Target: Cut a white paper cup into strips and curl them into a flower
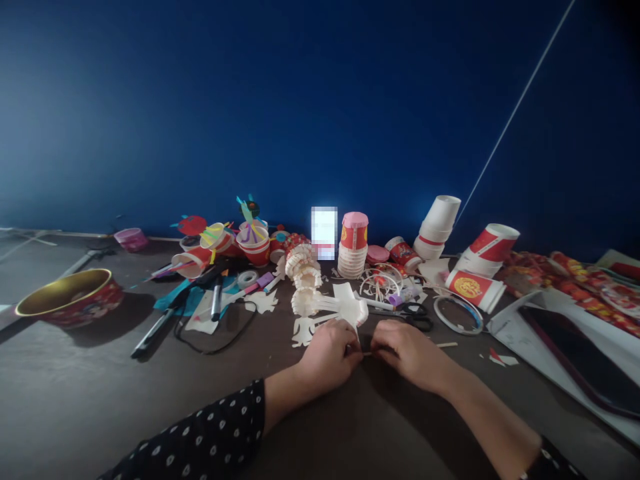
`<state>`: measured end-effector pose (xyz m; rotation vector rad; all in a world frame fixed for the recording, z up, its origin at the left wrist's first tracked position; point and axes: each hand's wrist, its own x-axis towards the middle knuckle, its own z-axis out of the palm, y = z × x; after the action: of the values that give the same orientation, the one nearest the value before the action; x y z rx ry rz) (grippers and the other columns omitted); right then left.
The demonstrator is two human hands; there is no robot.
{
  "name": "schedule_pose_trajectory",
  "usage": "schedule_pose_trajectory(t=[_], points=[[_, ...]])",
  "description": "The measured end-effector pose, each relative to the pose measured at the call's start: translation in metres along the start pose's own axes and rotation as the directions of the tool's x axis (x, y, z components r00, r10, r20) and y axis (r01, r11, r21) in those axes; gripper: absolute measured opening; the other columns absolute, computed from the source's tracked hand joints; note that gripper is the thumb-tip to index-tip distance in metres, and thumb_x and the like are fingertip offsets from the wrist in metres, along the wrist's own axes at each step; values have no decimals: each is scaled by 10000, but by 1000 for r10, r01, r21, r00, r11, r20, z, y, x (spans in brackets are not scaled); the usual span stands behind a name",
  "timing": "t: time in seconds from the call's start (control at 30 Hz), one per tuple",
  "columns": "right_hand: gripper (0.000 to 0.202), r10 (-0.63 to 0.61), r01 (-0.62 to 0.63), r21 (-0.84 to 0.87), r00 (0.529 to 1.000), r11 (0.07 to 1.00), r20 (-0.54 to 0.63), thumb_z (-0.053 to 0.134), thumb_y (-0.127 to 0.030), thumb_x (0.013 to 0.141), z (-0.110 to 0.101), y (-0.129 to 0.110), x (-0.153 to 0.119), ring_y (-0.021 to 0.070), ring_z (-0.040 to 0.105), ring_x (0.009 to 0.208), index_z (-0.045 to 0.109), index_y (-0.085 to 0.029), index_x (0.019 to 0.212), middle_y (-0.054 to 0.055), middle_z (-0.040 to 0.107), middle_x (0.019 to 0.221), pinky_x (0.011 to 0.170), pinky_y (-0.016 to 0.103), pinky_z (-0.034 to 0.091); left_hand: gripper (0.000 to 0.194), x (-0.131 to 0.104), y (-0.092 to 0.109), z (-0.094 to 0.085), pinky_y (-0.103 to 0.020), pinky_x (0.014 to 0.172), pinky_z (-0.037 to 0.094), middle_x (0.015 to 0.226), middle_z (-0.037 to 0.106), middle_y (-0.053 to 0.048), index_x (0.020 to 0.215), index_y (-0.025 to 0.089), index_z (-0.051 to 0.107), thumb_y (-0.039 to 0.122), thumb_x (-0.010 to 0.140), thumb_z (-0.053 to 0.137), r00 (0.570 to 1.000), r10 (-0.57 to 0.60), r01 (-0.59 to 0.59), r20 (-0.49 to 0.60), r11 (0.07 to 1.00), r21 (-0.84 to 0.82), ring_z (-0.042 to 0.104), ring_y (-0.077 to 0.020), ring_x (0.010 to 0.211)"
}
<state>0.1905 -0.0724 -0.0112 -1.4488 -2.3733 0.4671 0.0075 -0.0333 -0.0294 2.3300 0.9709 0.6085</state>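
My left hand (330, 355) and my right hand (411, 351) are close together at the middle of the dark table. Both are pinched on a thin pale strip (367, 354), which shows in the small gap between the fingertips. Just beyond my left hand lies a white paper cutout (303, 331). A white cut-open cup piece (350, 305) sits behind my fingers, beside a curved chain of white cut paper rings (305, 283). Black-handled scissors (417, 315) lie behind my right hand.
A red and gold bowl (75, 307) stands at the left, near markers (217, 299) and a black cord. Stacked paper cups (353, 247) stand at the back. White tape rolls (457, 315), toppled cups (475, 288) and a phone (585, 357) on a white box are at the right.
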Motion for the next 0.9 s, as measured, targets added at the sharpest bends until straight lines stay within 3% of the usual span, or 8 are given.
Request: schedule_pose_trajectory(t=[0.4, 0.9], points=[[140, 23, -21, 50, 999, 999, -41, 514, -79, 761, 9, -14, 4, 159, 523, 786, 601, -184, 733, 19, 566, 790, 681, 254, 370, 93, -1, -4, 6, -259, 684, 407, 756, 603, -33, 624, 142, 614, 57, 627, 575, 999, 4, -5, -42, 1000, -22, 546, -167, 750], [100, 72, -64, 90, 993, 994, -90, 549, -110, 730, 14, -16, 5, 145, 518, 732, 608, -187, 703, 9, 576, 755, 641, 238, 343, 140, -1, 0, 4, -262, 694, 413, 740, 590, -50, 659, 141, 609, 78, 689, 487, 1000, -14, 14, 0, 993, 121, 543, -173, 750]])
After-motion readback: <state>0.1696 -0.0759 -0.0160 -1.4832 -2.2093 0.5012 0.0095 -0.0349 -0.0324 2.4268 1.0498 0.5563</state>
